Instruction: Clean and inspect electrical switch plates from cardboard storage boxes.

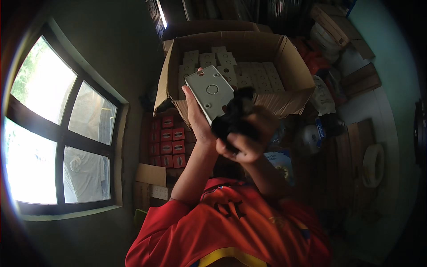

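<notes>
My left hand [196,116] holds up a pale grey plastic box [210,92], square with a round mark on its flat face, tilted toward me. My right hand [244,141] grips a black cloth [235,116] bunched against the lower right edge of that box. Both hands are raised in front of my chest, above my red shirt. Behind them stands an open cardboard carton [291,58] filled with several pale boxes [249,73] of the same kind in rows.
A large window [58,129] with a dark frame fills the left side. Small red boxes [168,140] are stacked below the carton. Cardboard pieces [151,180], a white roll [372,164] and bags [322,95] crowd the right side.
</notes>
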Available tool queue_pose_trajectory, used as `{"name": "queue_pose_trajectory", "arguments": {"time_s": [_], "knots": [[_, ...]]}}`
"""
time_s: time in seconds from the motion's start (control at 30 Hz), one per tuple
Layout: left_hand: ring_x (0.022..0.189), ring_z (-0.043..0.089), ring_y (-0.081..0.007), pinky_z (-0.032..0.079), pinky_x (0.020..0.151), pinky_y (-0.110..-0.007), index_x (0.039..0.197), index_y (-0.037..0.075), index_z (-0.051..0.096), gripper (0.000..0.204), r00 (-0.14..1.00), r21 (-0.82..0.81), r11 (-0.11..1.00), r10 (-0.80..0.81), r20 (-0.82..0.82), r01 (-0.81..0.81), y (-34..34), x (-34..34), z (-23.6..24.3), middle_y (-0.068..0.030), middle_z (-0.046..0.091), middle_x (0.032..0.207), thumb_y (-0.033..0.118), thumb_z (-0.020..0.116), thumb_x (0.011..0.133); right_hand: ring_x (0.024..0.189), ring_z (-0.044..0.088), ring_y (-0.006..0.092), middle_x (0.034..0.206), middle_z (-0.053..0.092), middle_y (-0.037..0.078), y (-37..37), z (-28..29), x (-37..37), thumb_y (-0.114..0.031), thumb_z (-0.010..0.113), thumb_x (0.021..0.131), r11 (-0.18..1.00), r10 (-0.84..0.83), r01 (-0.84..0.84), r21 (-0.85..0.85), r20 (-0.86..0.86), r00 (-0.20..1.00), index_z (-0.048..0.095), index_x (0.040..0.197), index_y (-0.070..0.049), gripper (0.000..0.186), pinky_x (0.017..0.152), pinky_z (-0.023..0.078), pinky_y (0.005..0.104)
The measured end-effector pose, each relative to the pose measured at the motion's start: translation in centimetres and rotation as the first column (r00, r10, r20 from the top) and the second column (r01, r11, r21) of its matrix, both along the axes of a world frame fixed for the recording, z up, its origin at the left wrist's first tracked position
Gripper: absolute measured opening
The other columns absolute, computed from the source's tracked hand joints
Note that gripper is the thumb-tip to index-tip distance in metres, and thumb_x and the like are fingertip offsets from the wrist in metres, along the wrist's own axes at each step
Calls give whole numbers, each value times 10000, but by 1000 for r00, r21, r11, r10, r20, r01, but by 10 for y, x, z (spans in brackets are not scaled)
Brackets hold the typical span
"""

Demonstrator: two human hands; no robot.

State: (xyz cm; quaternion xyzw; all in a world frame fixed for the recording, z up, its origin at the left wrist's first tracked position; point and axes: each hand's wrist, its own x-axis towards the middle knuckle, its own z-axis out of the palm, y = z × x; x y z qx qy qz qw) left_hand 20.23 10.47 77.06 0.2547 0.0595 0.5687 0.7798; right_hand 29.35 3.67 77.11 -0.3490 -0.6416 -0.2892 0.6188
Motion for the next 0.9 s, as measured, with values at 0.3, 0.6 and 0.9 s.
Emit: {"name": "queue_pose_trajectory", "arguments": {"time_s": [0.3, 0.6, 0.9], "knots": [[1346, 549, -279, 455, 1148, -415, 1671, 110, 177, 710, 998, 255, 967, 5, -59, 10, -2, -15, 13, -179, 497, 1499, 509, 370, 1117, 1047, 517, 296, 1070, 563, 52, 16, 60, 23, -257, 797, 893, 801, 180, -50, -597, 159, 971, 685, 1084, -151, 246, 921, 454, 423], [1197, 638, -268, 523, 1055, -424, 1665, 127, 216, 671, 975, 230, 955, -207, 77, 185, 0, -21, -2, -172, 607, 1351, 492, 352, 1119, 1066, 513, 302, 1176, 563, 41, -4, 56, -6, -292, 854, 778, 929, 204, -77, -361, 328, 922, 696, 1035, -260, 304, 949, 424, 466], [1180, 635, -215, 530, 1022, -391, 1628, 80, 323, 658, 942, 235, 921, -331, 54, 310, 1, -17, -2, -103, 607, 1353, 507, 330, 1127, 1106, 485, 274, 1165, 572, 9, -7, 72, 6, -286, 765, 824, 917, 275, -104, -385, 423, 863, 664, 1036, -257, 236, 941, 440, 487]]}}
